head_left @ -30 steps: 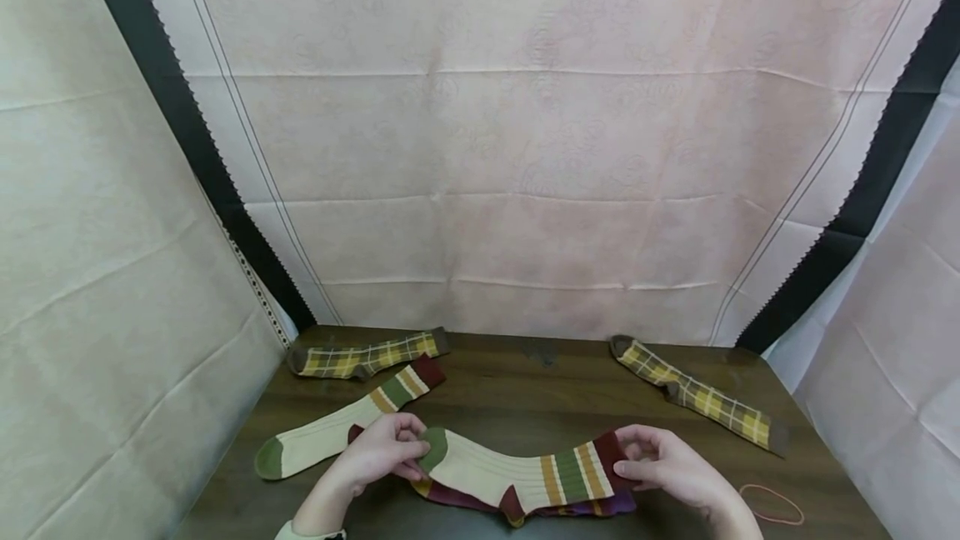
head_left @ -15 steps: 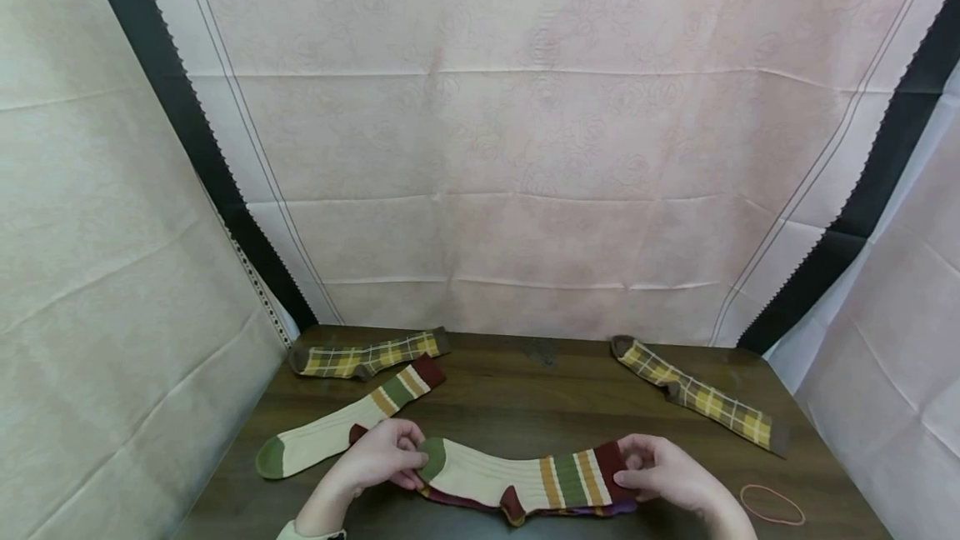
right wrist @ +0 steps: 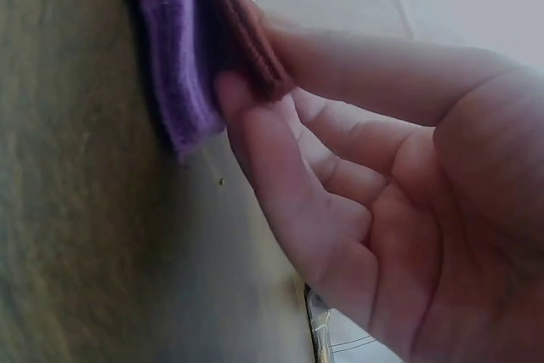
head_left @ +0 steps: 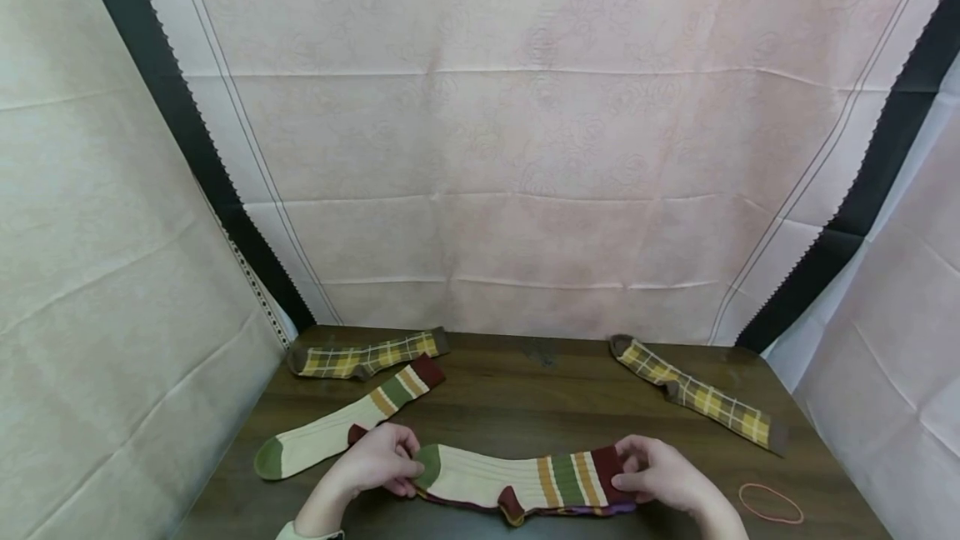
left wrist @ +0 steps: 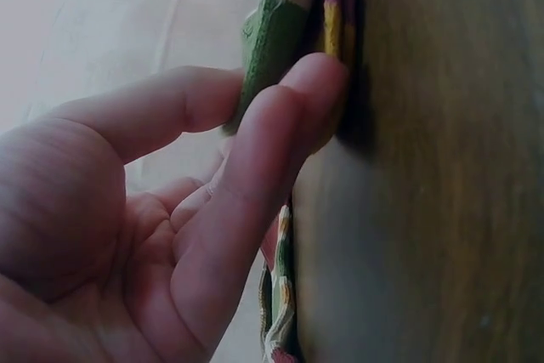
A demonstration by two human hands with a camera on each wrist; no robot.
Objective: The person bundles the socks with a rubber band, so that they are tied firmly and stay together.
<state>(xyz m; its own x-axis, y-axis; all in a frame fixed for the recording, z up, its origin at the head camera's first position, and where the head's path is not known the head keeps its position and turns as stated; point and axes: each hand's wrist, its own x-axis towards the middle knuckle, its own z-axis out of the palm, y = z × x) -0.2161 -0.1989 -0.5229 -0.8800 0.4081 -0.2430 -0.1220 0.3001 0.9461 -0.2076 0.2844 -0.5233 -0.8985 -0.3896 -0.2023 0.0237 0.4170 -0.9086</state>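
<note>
A cream striped sock (head_left: 487, 473) with green toe and maroon cuff stretches sideways between my hands. My left hand (head_left: 381, 461) pinches its green toe (left wrist: 276, 40) between thumb and fingers. At the other end my right hand (head_left: 663, 477) pinches the maroon cuff (right wrist: 251, 36). Directly beneath lies a purple, maroon and mustard sock layer (head_left: 611, 510), mostly covered. In the right wrist view its purple cuff (right wrist: 180, 57) is parted by a gap from the maroon cuff above, with a fingertip in between.
A matching cream striped sock (head_left: 322, 436) lies left, partly behind my left hand. Yellow plaid socks lie at the back: one at left (head_left: 367, 357), one at right (head_left: 705, 398). A pink rubber band (head_left: 771, 504) rests at the right. Pale cloth walls (head_left: 525, 190) enclose the wooden table (head_left: 525, 407).
Both hands have lowered the cream sock slightly toward me, onto the purple sock layer, which now shows less. Everything else lies where it was.
</note>
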